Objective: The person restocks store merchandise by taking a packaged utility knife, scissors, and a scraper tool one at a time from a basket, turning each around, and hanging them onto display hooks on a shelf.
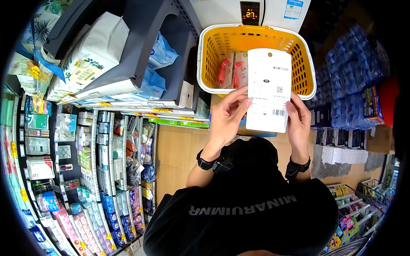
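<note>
Both my hands hold a white packaging card (269, 89) upright by its sides. Printed text, a QR code and a barcode show on the face toward me, and a hang hole is near its top. My left hand (228, 114) pinches the left edge, thumb on the front. On the right edge, my right hand (299, 121) grips with its thumb in front too. Behind the card stands a yellow shopping basket (205, 64) with a white rim, partly hidden by it. Inside the basket lie packaged items with red parts (223, 70).
Grey shelving (141, 55) with tissue packs (98, 51) stands at the left, above racks of packaged goods (89, 170). Shrink-wrapped bottles (354, 77) are stacked at the right. A white appliance with a lit display (250, 13) is behind the basket.
</note>
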### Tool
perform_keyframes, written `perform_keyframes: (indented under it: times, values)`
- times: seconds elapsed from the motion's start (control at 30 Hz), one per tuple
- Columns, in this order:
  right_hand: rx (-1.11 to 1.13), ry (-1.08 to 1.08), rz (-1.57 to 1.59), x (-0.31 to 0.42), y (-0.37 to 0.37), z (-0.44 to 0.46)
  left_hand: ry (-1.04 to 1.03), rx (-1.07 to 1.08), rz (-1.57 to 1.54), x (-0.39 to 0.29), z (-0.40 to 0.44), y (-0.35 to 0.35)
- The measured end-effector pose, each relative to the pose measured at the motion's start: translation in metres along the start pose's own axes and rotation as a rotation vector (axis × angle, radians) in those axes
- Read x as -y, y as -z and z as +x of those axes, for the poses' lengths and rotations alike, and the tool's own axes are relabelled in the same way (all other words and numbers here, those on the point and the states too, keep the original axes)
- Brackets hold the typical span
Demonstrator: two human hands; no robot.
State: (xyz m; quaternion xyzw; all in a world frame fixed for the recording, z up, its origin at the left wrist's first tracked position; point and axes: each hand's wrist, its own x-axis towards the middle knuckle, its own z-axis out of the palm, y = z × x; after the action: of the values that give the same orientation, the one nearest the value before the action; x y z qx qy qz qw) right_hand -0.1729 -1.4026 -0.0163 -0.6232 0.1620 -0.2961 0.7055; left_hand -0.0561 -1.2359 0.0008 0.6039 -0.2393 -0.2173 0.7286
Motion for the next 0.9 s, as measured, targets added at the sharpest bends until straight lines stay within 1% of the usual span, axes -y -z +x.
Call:
perform_keyframes:
  times: [0.23,0.9]
  values:
    - [0.007,-0.02,-0.005,0.0022,-0.0003,-0.0027,-0.024,0.009,-0.012,-0.0022,-0.0023,0.0003]
    - [0.033,-0.016,-0.002,-0.0002,-0.0008,-0.0011,0.001,0.003,0.006,-0.0062,-0.005,0.0029]
